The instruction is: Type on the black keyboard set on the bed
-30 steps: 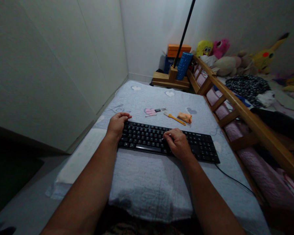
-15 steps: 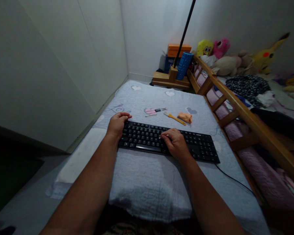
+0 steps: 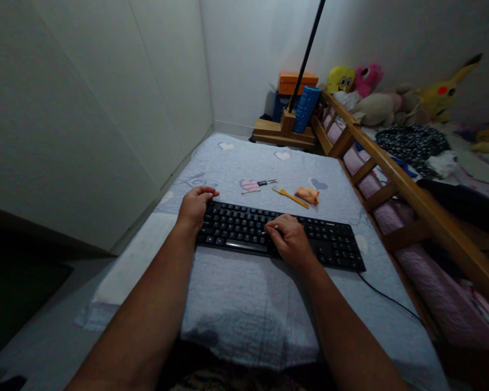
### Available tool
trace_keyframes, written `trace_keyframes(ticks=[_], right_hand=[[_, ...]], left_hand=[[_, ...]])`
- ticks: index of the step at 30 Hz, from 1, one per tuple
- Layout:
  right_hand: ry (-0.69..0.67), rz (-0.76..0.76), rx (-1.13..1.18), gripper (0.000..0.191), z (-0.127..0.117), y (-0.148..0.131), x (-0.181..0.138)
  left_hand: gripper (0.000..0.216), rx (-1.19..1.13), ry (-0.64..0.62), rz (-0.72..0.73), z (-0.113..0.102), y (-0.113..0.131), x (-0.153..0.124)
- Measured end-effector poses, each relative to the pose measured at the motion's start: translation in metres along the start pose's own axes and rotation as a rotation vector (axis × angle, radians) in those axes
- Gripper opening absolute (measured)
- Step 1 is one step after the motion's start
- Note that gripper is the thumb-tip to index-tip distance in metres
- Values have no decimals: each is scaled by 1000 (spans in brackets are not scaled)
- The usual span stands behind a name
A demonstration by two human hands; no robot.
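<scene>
A black keyboard (image 3: pixel 244 228) lies across the cloth-covered surface. At its left end, my left hand (image 3: pixel 193 209) is closed on the keyboard's edge, with the fingertips over the far corner. My right hand (image 3: pixel 289 239) rests over the keys right of the middle, pinching a small white-tipped stick that looks like a cotton swab (image 3: pixel 264 233). The tip is close to the keys; whether it touches them I cannot tell. Beyond the keyboard lie a yellow-handled brush (image 3: pixel 294 199), a folded orange cloth (image 3: pixel 307 195), a slim tool with a dark grip (image 3: pixel 264 183) and a thin pale stick (image 3: pixel 251 191).
The keyboard's cable (image 3: pixel 391 297) runs off to the right. A wooden bed rail (image 3: pixel 391 168) borders the right side, with plush toys behind it. A pale cabinet wall (image 3: pixel 106 119) stands left. At the back are a wooden stand (image 3: pixel 283 133) and a blue roller (image 3: pixel 307 108).
My right hand has shifted very slightly left, and the white tip has moved a little left and down over the keys. My left hand stays put.
</scene>
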State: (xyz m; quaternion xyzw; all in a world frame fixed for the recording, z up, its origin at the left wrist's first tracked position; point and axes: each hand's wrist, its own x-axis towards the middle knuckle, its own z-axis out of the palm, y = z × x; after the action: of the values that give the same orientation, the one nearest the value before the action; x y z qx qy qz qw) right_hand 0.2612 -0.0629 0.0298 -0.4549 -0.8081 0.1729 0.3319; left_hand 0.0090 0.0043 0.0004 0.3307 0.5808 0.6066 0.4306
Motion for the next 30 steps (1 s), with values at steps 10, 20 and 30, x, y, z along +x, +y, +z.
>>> trace_keyframes(ticks=[10,20,30], right_hand=[[4,-1,-16,14,2,2,1],[30,-3,-21,14,3,4,2],[27,-16,-21,13,8,6,5]], left_hand=[[13,3,-4,8,0,-2,0],[13,6,8,-7,1,2,-2],[14,2,7,1,0,-1,1]])
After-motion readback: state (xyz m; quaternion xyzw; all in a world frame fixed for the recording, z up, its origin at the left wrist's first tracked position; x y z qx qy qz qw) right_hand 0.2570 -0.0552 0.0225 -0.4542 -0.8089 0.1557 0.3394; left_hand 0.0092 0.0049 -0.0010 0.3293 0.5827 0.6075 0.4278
